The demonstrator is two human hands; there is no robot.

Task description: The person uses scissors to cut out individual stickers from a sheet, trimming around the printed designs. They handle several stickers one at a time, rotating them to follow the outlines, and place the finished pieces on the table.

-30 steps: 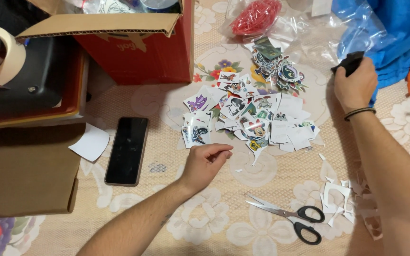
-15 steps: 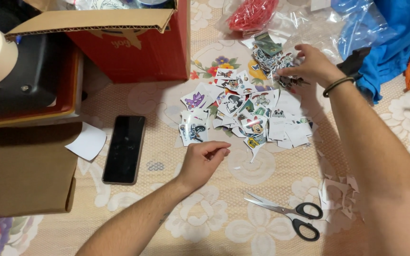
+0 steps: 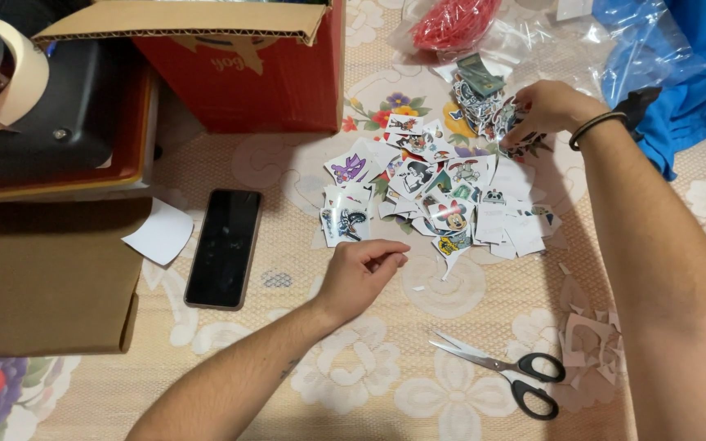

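A heap of small cut-out cartoon stickers [image 3: 443, 192] lies spread on the floral tablecloth [image 3: 386, 392]. My left hand [image 3: 361, 269] rests on the cloth just below the heap, fingers loosely curled with nothing in them. My right hand [image 3: 545, 110] is at the far right end of the heap, fingers closed around several stickers [image 3: 484, 102] bunched there. A dark band sits on that wrist. Black-handled scissors [image 3: 500, 371] lie shut on the cloth near my right forearm.
A black phone [image 3: 224, 247] lies face up left of my left hand, beside a white paper scrap [image 3: 159, 234]. A red cardboard box [image 3: 247, 69] stands behind. Brown cardboard [image 3: 42, 278], a tape roll [image 3: 2, 73], red mesh [image 3: 455, 20], blue fabric [image 3: 680, 65] and paper offcuts [image 3: 590, 343] surround.
My right hand left the black object by the blue fabric and moved left onto the far end of the sticker heap, closing on stickers. My left hand stayed put.
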